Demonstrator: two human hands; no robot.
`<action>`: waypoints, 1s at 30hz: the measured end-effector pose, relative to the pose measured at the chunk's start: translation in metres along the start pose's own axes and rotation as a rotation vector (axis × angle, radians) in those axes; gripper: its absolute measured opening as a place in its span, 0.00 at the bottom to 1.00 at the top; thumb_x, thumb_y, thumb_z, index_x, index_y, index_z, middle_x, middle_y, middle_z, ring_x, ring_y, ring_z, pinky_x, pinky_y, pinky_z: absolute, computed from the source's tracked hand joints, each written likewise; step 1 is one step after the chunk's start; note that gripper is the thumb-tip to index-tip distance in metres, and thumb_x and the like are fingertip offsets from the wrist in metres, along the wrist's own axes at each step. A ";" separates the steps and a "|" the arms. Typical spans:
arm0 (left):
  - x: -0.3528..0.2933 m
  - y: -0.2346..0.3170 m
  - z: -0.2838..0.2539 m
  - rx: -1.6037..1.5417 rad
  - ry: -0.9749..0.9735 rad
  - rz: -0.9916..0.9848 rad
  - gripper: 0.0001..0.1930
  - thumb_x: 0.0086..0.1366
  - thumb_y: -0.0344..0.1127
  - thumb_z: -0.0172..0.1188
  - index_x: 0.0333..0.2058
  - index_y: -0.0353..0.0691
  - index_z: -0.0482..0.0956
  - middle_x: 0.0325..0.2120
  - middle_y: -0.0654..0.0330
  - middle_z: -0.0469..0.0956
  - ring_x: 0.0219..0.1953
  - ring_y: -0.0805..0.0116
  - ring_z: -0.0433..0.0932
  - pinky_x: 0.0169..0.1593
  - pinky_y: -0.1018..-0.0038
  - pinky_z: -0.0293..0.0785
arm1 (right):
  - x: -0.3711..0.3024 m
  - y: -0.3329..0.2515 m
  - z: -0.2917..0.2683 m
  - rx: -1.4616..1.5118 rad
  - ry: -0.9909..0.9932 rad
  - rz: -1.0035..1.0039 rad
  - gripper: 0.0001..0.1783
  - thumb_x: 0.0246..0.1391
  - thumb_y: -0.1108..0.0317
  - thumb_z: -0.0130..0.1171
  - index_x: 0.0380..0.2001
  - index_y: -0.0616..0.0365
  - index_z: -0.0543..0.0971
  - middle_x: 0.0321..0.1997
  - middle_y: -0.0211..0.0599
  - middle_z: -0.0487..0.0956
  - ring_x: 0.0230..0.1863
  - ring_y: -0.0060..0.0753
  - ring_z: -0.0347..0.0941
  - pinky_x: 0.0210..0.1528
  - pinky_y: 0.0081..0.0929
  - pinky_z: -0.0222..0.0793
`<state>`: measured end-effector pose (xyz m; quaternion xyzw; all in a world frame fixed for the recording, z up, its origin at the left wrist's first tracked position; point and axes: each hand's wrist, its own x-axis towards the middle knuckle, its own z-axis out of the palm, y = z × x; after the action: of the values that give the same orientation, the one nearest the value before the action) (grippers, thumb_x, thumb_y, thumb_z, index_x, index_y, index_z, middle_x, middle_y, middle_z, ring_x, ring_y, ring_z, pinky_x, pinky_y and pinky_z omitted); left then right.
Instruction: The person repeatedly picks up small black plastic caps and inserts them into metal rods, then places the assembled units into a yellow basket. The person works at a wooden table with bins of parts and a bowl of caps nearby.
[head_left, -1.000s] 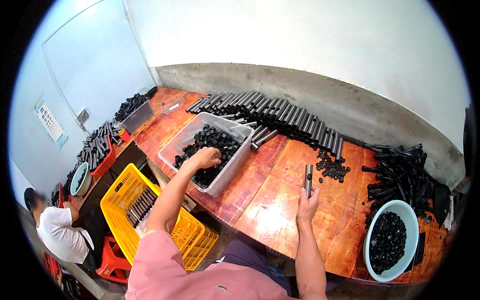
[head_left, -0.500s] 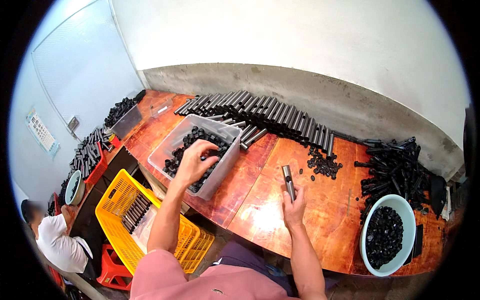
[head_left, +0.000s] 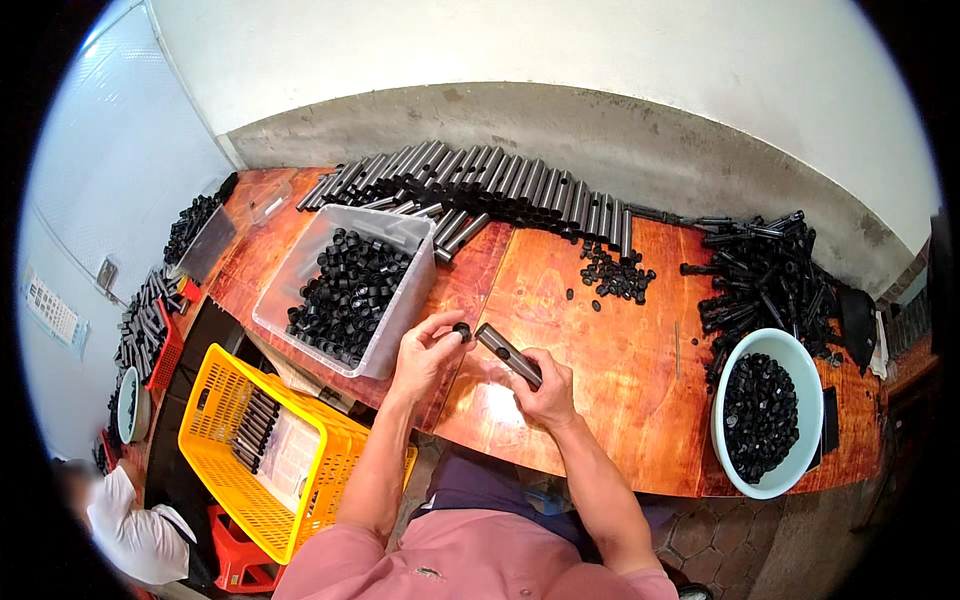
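My right hand [head_left: 548, 393] grips a dark grey metal tube [head_left: 508, 356] with a hole in its side, its far end tilted up to the left. Between the fingers of my left hand [head_left: 428, 358] is a small black cap [head_left: 461, 330], held just left of the tube's upper end and apart from it. To the left of that hand stands a clear plastic bin [head_left: 405, 325], with many black caps [head_left: 350, 290] heaped inside. Both hands are above the near part of the wooden table [head_left: 590, 430].
Stacked tubes [head_left: 520, 185] line the wall, with small black pieces [head_left: 615, 272] beside them. A pile of black parts [head_left: 765, 270] and a pale blue basin [head_left: 819, 420] occupy the right. A yellow crate [head_left: 205, 425] holds several tubes. Another person [head_left: 140, 535] sits at lower left.
My left hand has come out of the bin with a black cap and moved right. My right hand has shifted left, tipping the tube toward that cap. The view has shifted too.
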<state>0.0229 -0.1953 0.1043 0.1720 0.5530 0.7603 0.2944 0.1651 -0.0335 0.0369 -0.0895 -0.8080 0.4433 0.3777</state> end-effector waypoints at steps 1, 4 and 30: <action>0.002 0.001 0.001 -0.013 0.001 0.003 0.18 0.64 0.26 0.65 0.52 0.34 0.76 0.41 0.59 0.79 0.43 0.66 0.82 0.50 0.70 0.82 | 0.001 -0.001 -0.001 -0.011 0.001 -0.014 0.15 0.51 0.65 0.68 0.39 0.59 0.77 0.22 0.41 0.80 0.22 0.40 0.79 0.26 0.33 0.73; 0.013 -0.004 -0.010 0.149 -0.031 0.068 0.19 0.63 0.24 0.65 0.53 0.34 0.75 0.41 0.59 0.80 0.43 0.72 0.81 0.49 0.77 0.79 | 0.004 -0.009 -0.004 -0.019 -0.012 -0.003 0.14 0.51 0.66 0.68 0.38 0.59 0.78 0.22 0.40 0.80 0.22 0.39 0.79 0.26 0.32 0.73; 0.020 -0.045 0.003 -0.346 -0.041 -0.101 0.18 0.68 0.44 0.65 0.50 0.41 0.79 0.45 0.61 0.80 0.49 0.63 0.79 0.55 0.61 0.75 | 0.006 -0.009 -0.003 -0.106 -0.082 0.014 0.14 0.51 0.64 0.70 0.38 0.58 0.79 0.27 0.42 0.83 0.24 0.43 0.81 0.27 0.34 0.75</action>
<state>0.0211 -0.1709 0.0614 0.1062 0.4158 0.8246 0.3686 0.1647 -0.0337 0.0477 -0.0968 -0.8445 0.4059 0.3356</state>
